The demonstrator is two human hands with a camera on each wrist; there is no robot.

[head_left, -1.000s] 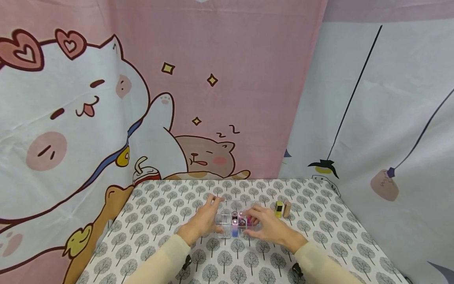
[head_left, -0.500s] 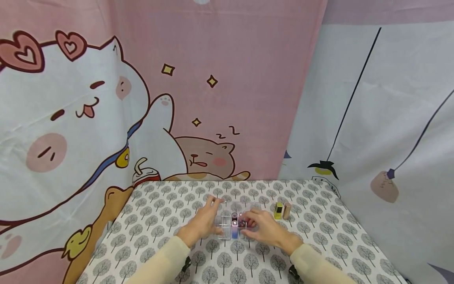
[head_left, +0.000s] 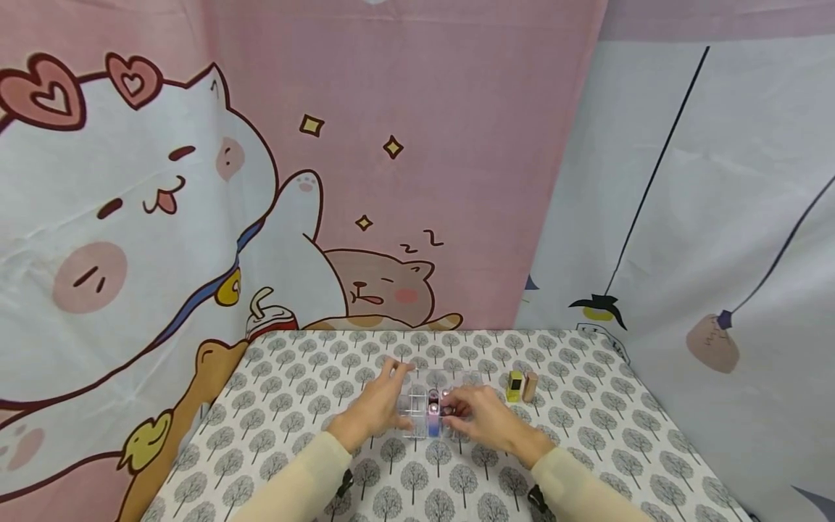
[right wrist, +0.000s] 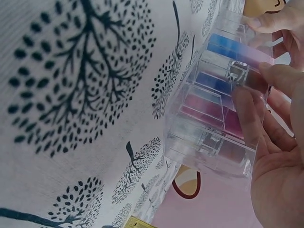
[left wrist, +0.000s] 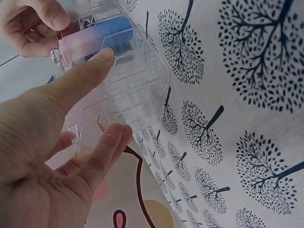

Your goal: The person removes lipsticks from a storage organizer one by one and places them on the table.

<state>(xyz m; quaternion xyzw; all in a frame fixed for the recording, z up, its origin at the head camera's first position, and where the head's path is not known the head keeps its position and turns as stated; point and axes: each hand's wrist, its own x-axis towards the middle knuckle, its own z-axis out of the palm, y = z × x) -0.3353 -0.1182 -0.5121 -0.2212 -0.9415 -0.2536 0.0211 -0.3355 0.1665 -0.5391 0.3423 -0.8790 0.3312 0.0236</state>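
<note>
A clear plastic organizer (head_left: 416, 415) with several compartments stands on the table between the hands. My left hand (head_left: 377, 404) holds its left end, thumb on the near side and fingers on the far side. My right hand (head_left: 481, 415) is over the filled compartments; in the right wrist view its thumb and forefinger pinch a lipstick tube (right wrist: 257, 82) with a dark red top and clear lower half. Beside that tube stands a blue-and-pink tube (left wrist: 97, 39) with a shiny knob on its end. A magenta tube (right wrist: 204, 111) sits in another compartment, partly behind the fingers.
Right of the organizer, a small yellow-green box (head_left: 514, 386) with a dark patch stands next to a beige-pink tube (head_left: 530, 387). The tablecloth (head_left: 280, 442) has a tree print. A cartoon curtain (head_left: 457, 181) hangs behind the table.
My right hand has shifted slightly left, and its fingers have drawn in closer over the tubes. The left hand and the organizer have stayed in place.
</note>
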